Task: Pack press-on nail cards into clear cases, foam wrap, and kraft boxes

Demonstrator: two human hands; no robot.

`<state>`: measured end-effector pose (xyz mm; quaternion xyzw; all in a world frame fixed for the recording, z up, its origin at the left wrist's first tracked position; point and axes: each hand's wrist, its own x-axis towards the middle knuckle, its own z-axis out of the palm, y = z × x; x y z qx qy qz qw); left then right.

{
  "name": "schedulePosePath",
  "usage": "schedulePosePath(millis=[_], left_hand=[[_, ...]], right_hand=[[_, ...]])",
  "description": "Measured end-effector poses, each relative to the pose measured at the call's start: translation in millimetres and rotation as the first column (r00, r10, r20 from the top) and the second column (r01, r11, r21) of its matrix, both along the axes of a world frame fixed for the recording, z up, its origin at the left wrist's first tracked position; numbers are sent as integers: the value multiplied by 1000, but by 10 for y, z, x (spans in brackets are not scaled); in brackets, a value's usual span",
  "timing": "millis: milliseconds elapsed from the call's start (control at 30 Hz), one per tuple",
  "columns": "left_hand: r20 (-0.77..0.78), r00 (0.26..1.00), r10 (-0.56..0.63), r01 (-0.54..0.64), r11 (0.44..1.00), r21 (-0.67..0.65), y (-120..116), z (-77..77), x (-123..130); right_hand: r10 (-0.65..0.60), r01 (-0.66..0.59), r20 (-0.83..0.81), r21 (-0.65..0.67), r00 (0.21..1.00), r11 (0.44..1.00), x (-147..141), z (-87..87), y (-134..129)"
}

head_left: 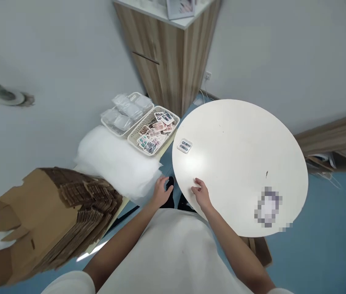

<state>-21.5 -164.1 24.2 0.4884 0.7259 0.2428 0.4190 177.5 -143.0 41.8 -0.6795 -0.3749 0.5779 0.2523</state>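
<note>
My left hand (162, 192) hangs in the air beside the white foam wrap, its fingers apart and nothing in them. Over the near left edge of the round white table (240, 143) is my right hand (202, 194), also open, with thumb and fingers spread and holding nothing. A small clear flat case (184, 145) with two rows of dark pieces lies on the table's left side, farther away than my right hand. The white foam wrap (119, 159) is the thing nearest my left hand.
A white basket (132, 141) holds several colourful carded packs; another basket (114, 130) holds clear plastic bags. Flattened cardboard boxes (44, 212) are stacked at left. A wooden cabinet (163, 53) stands behind. A pixelated patch covers something on the table's right.
</note>
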Motion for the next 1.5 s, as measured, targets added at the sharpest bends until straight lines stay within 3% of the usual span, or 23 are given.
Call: schedulePosePath(millis=[133,267,600,833,1000,1333,1500], left_hand=[[-14,994,109,-109,993,37,-231,92,-197],[-45,969,243,-239,968,76,-364,129,-515],[109,904,414,-423,903,76,-607,165,-1162],[214,869,446,-464,885,41,-320,251,-1214],[279,826,489,-497,867,-49,-85,296,-1224],[322,570,756,-718,649,-252,572,131,-1398],[297,482,824,-737,565,-370,639,0,-1516]], right_hand=[[143,-144,28,47,989,988,-62,-8,-101],[291,-288,-5,118,957,950,-262,-19,-18],[642,-641,48,150,765,753,-1351,-132,261],[733,-742,143,240,665,627,-1915,22,368],[776,-792,183,253,604,556,-2182,-44,617],[826,-848,197,168,528,503,-2544,-244,1147],[868,-879,137,94,477,468,-2583,-335,1265]])
